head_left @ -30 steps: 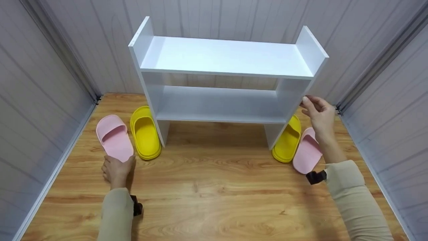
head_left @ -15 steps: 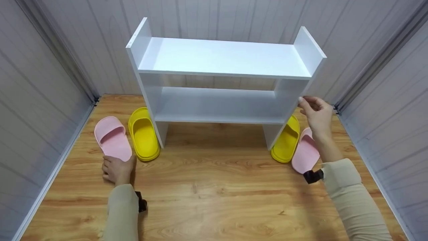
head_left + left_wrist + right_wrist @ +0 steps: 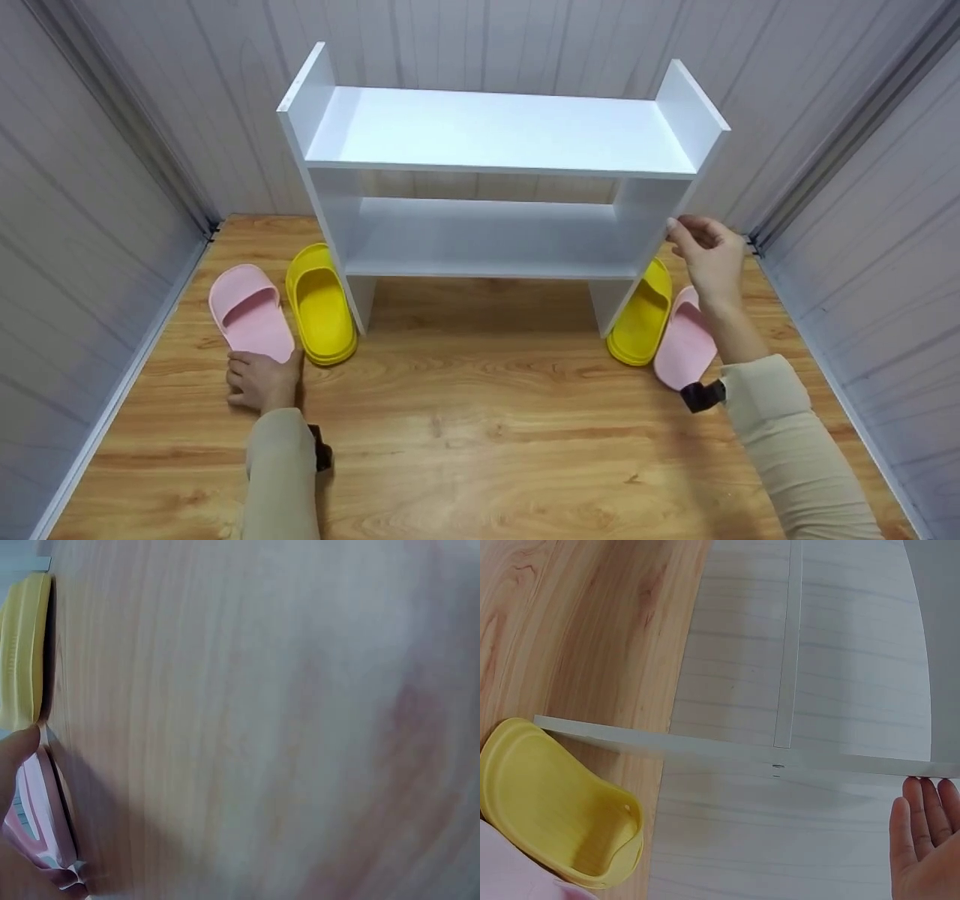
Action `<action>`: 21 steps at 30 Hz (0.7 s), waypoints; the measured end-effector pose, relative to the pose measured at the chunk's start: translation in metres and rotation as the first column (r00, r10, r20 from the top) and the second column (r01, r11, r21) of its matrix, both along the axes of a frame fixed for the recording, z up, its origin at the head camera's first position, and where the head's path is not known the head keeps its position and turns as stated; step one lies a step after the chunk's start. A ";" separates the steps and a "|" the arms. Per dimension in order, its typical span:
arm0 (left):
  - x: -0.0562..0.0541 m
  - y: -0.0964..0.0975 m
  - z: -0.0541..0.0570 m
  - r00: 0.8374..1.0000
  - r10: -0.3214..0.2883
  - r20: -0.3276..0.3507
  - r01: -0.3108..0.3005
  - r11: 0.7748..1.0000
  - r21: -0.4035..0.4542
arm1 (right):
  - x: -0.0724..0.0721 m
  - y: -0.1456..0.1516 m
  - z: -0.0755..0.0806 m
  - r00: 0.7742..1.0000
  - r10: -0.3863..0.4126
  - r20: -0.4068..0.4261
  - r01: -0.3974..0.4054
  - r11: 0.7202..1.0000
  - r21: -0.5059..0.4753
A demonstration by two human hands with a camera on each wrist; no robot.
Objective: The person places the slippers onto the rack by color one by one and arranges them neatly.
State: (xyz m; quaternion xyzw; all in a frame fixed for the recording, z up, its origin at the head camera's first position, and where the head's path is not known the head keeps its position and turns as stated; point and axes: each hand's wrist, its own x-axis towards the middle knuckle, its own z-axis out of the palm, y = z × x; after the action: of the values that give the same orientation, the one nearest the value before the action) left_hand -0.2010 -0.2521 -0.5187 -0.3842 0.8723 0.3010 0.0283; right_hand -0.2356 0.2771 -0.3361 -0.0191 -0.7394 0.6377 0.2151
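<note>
On the left, my left hand (image 3: 262, 379) grips the heel end of a pink slipper (image 3: 259, 322), whose toe points toward the back wall. The left wrist view has the thumb (image 3: 21, 748) at the slipper's edge, close to a yellow slipper (image 3: 24, 652). My right hand (image 3: 712, 259) is at the right side panel of a white two-tier shelf (image 3: 495, 127). Its fairly straight fingertips (image 3: 928, 787) meet the panel's outer face in the right wrist view. Both shelf boards are bare.
One yellow slipper (image 3: 326, 311) stands against the shelf's left panel. Another yellow slipper (image 3: 637, 322) and a pink slipper (image 3: 684, 349) lie outside the right panel, below my right hand. Panelled walls (image 3: 885, 247) enclose the wooden floor (image 3: 480, 435) on three sides.
My left forearm has swung to the right while the hand stays at the pink slipper's heel. The right hand has come slightly closer to the shelf panel. The view has shifted a little.
</note>
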 end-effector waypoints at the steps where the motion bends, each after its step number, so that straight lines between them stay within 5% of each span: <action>1: 0.000 0.000 0.000 1.000 0.003 0.000 -0.003 1.000 0.000 | 0.000 0.000 0.000 1.000 -0.002 -0.004 0.002 1.000 -0.001; 14: 0.002 -0.001 -0.008 0.988 0.131 -0.081 -0.134 0.990 -0.030 | 0.003 -0.001 -0.003 0.999 0.028 -0.017 -0.028 0.999 0.016; 21: 0.000 -0.005 -0.004 0.978 0.156 -0.135 -0.156 0.988 0.011 | 0.005 0.003 -0.002 1.000 0.003 -0.022 -0.002 0.999 0.049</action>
State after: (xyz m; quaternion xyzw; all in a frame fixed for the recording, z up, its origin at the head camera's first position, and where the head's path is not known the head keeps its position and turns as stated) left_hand -0.2013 -0.2574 -0.5227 -0.4301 0.8393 0.3281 -0.0548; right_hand -0.2305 0.2802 -0.3379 -0.0060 -0.7524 0.6199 0.2228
